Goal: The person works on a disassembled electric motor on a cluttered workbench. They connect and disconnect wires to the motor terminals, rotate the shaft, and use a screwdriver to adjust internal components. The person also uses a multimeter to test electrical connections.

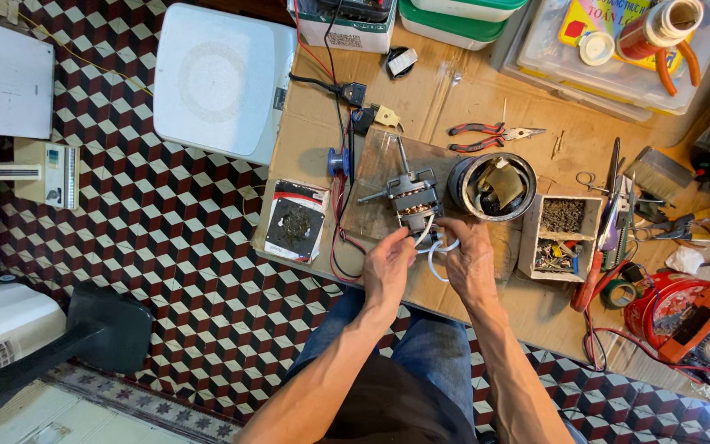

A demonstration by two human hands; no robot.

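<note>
Both hands on the white wires [435, 251]. Left hand [388, 267] grip pinched on the wire end, right hand [470, 259] grip closed on the loop; wires run between the two, touching both. Just beyond the fingertips: small motor [412, 197] on the bench [527, 308], wires leading up into it. Motor shaft's long axis runs away from the grips and slightly left. Left hand sits nearer the motor body. Past the right hand: round tin [493, 186] of parts; further, red-handled pliers [486, 137].
</note>
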